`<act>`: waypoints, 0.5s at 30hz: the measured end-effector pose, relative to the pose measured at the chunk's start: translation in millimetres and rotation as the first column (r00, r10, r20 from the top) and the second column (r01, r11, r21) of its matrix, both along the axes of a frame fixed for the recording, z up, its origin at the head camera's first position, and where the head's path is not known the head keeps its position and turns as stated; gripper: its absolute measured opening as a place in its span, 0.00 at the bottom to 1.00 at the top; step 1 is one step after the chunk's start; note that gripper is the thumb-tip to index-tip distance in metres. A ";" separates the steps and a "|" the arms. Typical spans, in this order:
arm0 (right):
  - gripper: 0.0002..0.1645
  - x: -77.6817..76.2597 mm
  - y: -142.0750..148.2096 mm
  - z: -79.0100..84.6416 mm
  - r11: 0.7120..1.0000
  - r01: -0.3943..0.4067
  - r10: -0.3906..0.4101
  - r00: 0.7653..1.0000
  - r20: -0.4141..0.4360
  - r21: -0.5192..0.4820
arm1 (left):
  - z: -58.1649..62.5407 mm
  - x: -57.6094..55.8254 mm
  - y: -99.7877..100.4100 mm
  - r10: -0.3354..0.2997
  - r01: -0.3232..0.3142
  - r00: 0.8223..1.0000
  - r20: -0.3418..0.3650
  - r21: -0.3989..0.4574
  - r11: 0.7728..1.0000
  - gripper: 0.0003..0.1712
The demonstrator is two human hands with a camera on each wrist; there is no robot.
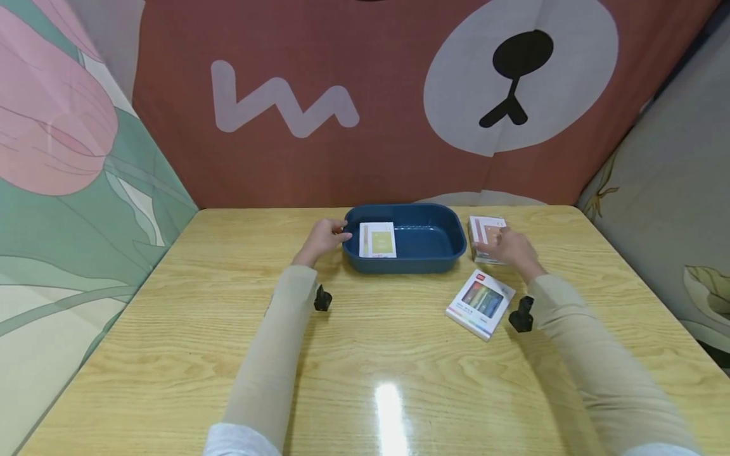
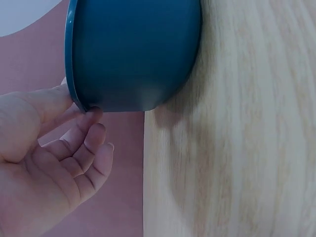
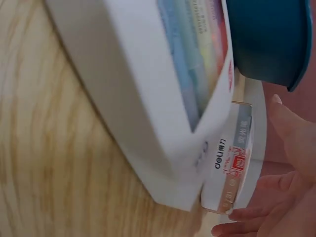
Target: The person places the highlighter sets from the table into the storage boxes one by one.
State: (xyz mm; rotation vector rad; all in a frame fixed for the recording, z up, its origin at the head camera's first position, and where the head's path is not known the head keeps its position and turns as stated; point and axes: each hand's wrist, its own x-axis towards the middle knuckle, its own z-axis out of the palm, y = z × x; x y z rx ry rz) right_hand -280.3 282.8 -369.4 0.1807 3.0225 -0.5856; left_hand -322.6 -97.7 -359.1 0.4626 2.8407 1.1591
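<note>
Two beige sleeves [image 1: 274, 354] lie nearest, each with one small black device [image 1: 322, 299] at the wrist. On the table [image 1: 353, 342] sits one blue basin [image 1: 405, 265], one yellow-and-white packet [image 1: 377, 240] lying in its left end. One left hand [image 1: 322, 240] pinches the basin's rim between thumb and fingers. One right hand [image 1: 516, 251] spreads, thumb apart from fingers, about one stack of packets [image 1: 485, 227] right of the basin; how many are stacked cannot be told. One windowed box of coloured pens [image 1: 481, 304] lies angled just before them.
</note>
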 end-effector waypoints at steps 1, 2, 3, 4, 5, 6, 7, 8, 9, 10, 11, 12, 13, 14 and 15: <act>0.45 0.3 -0.3 -1.3 1.000 -0.005 0.005 1.000 0.000 -0.008 | -0.2 0.2 -0.2 0.003 -0.003 1.000 0.015 0.008 1.000 0.23; 0.42 1.1 -0.9 -2.2 1.000 -0.011 0.011 1.000 0.000 -0.015 | -0.6 0.2 -0.5 0.008 -0.008 0.999 0.031 0.015 1.000 0.23; 0.40 1.7 -1.3 -3.1 1.000 -0.015 0.015 1.000 -0.001 -0.024 | -1.0 0.4 -0.9 0.011 -0.012 0.999 0.049 0.024 1.000 0.23; 0.38 2.2 -1.7 -4.1 0.999 -0.019 0.019 1.000 -0.006 -0.032 | -1.3 0.6 -1.2 0.014 -0.016 0.998 0.066 0.033 0.999 0.24; 0.36 2.6 -1.8 -5.1 0.999 -0.026 0.025 1.000 -0.012 -0.038 | -1.7 0.8 -1.7 0.016 -0.020 0.996 0.083 0.043 0.999 0.24; 0.35 2.8 -1.9 -6.1 0.998 -0.034 0.033 0.999 -0.017 -0.045 | -2.0 0.9 -2.0 0.018 -0.023 0.995 0.096 0.052 0.998 0.24; 0.35 3.0 -2.2 -6.7 0.998 -0.036 0.035 0.999 -0.018 -0.055 | -2.1 1.2 -2.3 0.019 -0.025 0.994 0.108 0.061 0.998 0.25; 0.35 2.9 -2.6 -7.3 0.997 -0.038 0.037 0.999 -0.019 -0.068 | -2.4 1.3 -2.7 0.019 -0.028 0.993 0.119 0.073 0.997 0.25; 0.37 2.4 -2.9 -7.8 0.996 -0.039 0.037 0.999 -0.024 -0.079 | -2.6 1.4 -3.1 0.018 -0.029 0.991 0.129 0.080 0.996 0.25; 0.38 1.7 -3.0 -8.5 0.995 -0.039 0.037 0.999 -0.028 -0.087 | -2.7 1.4 -3.3 0.019 -0.031 0.991 0.133 0.086 0.996 0.25; 0.39 1.0 -3.4 -8.7 0.995 -0.038 0.035 0.999 -0.030 -0.092 | -2.9 1.3 -3.6 0.020 -0.032 0.991 0.136 0.090 0.995 0.26; 0.40 0.6 -4.2 -8.6 0.995 -0.032 0.029 0.999 -0.031 -0.098 | -3.2 1.3 -3.8 0.019 -0.031 0.991 0.135 0.091 0.995 0.26; 0.41 0.0 -4.8 -8.5 0.995 -0.026 0.023 0.999 -0.033 -0.101 | -3.2 1.5 -4.0 0.020 -0.033 0.990 0.139 0.095 0.995 0.26; 0.41 -0.5 -5.3 -8.5 0.995 -0.023 0.019 0.999 -0.039 -0.098 | -3.5 1.3 -4.1 0.022 -0.036 0.990 0.142 0.100 0.994 0.26; 0.42 -0.7 -6.0 -8.3 0.995 -0.015 0.011 0.999 -0.042 -0.098 | -3.9 1.3 -4.3 0.023 -0.037 0.990 0.141 0.100 0.994 0.26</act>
